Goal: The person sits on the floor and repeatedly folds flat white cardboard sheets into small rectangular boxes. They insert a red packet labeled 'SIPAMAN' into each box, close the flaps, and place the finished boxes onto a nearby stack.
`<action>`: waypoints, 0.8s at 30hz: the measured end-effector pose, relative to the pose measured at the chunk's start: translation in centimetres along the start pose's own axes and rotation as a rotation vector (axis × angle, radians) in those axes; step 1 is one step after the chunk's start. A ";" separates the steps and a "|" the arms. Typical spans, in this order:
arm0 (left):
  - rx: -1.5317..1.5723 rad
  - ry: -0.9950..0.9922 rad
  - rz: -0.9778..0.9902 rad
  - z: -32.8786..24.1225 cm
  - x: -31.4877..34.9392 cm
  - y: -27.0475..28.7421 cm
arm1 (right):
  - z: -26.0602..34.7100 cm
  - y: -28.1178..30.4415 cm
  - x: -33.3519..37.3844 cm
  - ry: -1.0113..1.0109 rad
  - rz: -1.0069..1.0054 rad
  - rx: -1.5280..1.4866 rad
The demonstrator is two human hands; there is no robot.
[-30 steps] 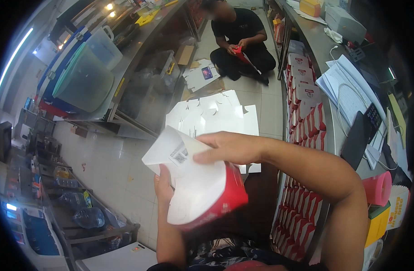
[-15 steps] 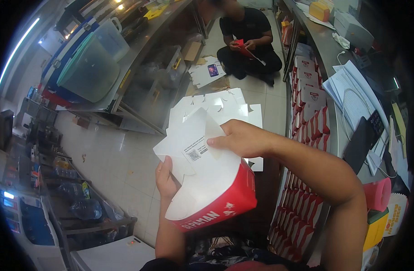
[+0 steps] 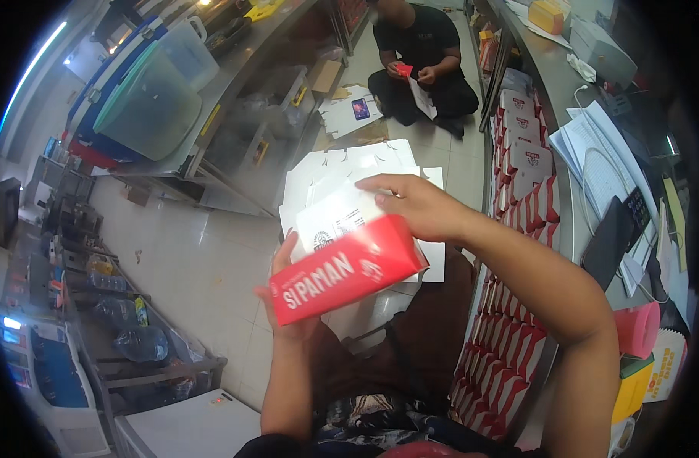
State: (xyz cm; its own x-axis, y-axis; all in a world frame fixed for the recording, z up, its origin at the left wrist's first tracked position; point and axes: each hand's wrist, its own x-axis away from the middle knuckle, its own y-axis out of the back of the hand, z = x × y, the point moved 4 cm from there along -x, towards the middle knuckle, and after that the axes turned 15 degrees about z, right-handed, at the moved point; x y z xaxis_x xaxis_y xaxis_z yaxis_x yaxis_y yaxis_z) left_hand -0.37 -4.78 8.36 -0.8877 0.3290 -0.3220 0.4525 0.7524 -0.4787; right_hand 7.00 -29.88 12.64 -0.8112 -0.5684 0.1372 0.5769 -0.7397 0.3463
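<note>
Between my hands is a red and white cardboard food box (image 3: 345, 278), tilted so that its red printed side faces me. My left hand (image 3: 287, 309) supports its left end from below, with fingers spread along the edge. My right hand (image 3: 418, 202) grips the upper right part, its thumb and fingers at the white lid panel. Just beyond the box lie flat white cardboard blanks (image 3: 364, 156) with cut notches, partly covered by the box and my right hand.
Ahead, a person (image 3: 422, 53) sits cross-legged on the floor, handling a red and white carton. A phone (image 3: 361, 108) rests on cardboard nearby. Folded red and white boxes (image 3: 521, 164) fill the shelf on my right, below a counter with papers (image 3: 594, 145). Plastic tubs (image 3: 147, 111) stand at left.
The box has turned, its white inside giving way to the red side facing me, and the white panel has folded down. My right hand has moved up slightly. The seated person's carton has shifted.
</note>
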 end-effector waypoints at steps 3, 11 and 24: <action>0.022 0.083 -0.081 1.0 0.6 0.8 | -0.2 -0.6 0.0 -0.022 0.030 -0.158; 0.043 -0.155 0.115 3.2 2.6 0.6 | 0.6 1.2 0.8 -0.197 -0.447 -0.321; 0.001 0.084 -0.029 3.4 1.7 0.4 | 0.8 1.6 0.8 -0.001 -0.455 -0.317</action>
State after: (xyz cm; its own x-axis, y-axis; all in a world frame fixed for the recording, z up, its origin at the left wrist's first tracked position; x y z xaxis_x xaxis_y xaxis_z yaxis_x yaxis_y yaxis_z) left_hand -1.41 -5.89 4.83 -0.9042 0.3540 -0.2389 0.4270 0.7616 -0.4874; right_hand 7.15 -31.21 14.07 -0.9853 -0.1660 0.0395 0.1686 -0.9829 0.0747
